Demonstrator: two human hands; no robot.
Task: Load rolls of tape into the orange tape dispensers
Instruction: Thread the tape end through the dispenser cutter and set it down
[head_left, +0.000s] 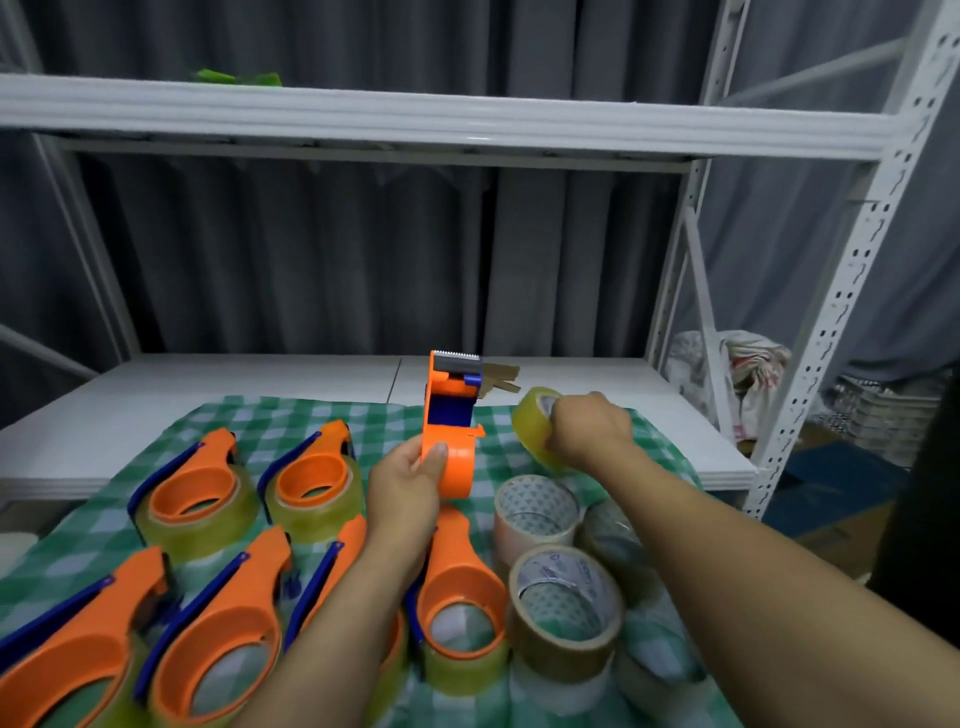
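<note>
My left hand (410, 486) grips an empty orange tape dispenser (451, 447) at centre frame, thumb pressed on the side of its rounded lower end and fingers wrapped behind it, so that it stands upright above the cloth with its serrated metal blade at the top. Just to the right, my right hand (589, 431) is curled tightly over a roll of clear yellowish tape (527, 423), which is tilted on edge and kept a short gap away from the dispenser. Across the lower left of the frame, 6 loaded dispensers (218, 449) lie flat in 2 rows on a green-and-white checked cloth (291, 415), 1 of them partly hidden under my left forearm. At lower right, loose rolls cluster together, among them a clear roll (535, 522) and a brown roll (563, 649) touching the nearest loaded dispenser. The cloth covers the near part of a white shelf board (208, 379) inside a white metal rack (836, 312), with a grey curtain (311, 249) behind.
</note>
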